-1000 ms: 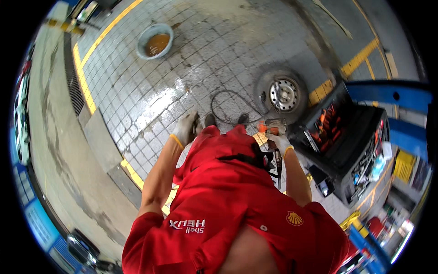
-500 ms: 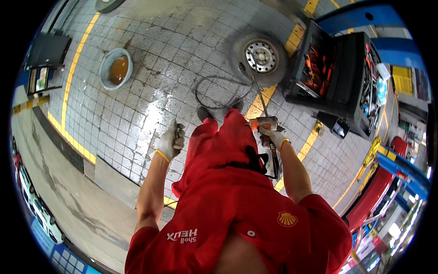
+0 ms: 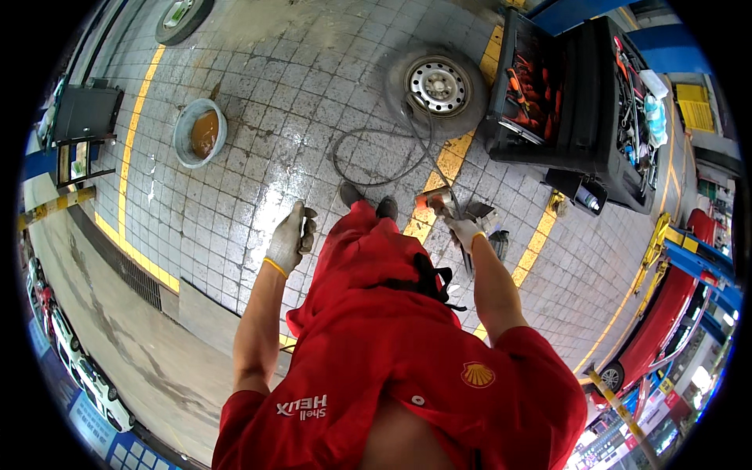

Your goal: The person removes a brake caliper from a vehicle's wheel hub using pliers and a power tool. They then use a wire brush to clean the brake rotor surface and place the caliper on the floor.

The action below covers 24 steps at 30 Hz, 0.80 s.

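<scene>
The right hand (image 3: 464, 229), gloved, is closed around the grip of a pneumatic impact wrench (image 3: 439, 202), its orange and grey body jutting ahead of the fingers toward the wet tiled floor (image 3: 258, 117); a black air hose (image 3: 376, 157) runs from the tool, loops over the tiles beyond the fingertips and passes the wheel (image 3: 439, 84) lying flat farther out; the wheel sits well apart from the fingers, just beside the open black tool cart (image 3: 580, 102). The left hand (image 3: 291, 239), also gloved, hangs loosely curled; a thin pale object may lie against its fingers, but I cannot tell what it is or whether it is truly gripped. A round basin (image 3: 200, 133) of brownish liquid stands well out beyond the left fingers.

Carrying the wrench well, to my judgement, means keeping the whole palm wrapped on the grip with the index finger off the trigger, the nose pointed down and away from the legs; the slack hose is best kept clear of the feet, since the tiles look wet and slippery.

Compared with half a second ago, the view has swung so that the wheel and cart sit a little nearer the right fingers; the right hand keeps the same closed hold; the left hand has drifted slightly outward, still half curled.
</scene>
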Motion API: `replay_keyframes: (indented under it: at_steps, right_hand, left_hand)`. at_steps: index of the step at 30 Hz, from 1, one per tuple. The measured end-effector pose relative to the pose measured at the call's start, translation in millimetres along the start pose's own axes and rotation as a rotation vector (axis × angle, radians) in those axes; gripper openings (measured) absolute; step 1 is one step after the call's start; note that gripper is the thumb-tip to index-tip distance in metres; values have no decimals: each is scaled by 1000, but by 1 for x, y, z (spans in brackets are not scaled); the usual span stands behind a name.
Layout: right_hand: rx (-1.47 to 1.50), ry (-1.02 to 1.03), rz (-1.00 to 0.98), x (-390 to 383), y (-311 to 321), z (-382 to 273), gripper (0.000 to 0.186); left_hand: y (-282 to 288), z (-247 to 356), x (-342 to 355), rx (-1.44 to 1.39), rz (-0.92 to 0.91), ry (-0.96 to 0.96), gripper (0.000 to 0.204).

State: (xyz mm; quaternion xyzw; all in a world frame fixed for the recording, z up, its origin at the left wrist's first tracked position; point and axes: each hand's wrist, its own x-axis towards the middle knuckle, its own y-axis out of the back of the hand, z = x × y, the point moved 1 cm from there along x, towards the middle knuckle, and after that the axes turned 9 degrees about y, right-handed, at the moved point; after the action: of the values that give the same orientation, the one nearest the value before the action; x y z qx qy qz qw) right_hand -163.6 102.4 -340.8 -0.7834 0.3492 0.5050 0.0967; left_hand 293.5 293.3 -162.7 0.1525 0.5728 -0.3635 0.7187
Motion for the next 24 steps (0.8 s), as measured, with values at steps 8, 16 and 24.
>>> replay_keyframes:
  at_steps: [8,16,24]
  right_hand:
    - [-435,-55,45,31,42,-18,52]
    - [-975,-143,485,9,70,35,51]
    - [448,564,-72,-91,6,-127,73]
  left_hand:
    - [-58,6,-62,361,-86,-394,42]
    - [-127,5,-125,537,-202,-658,46]
    - [-171,-2,-123,458,-283,-717,40]
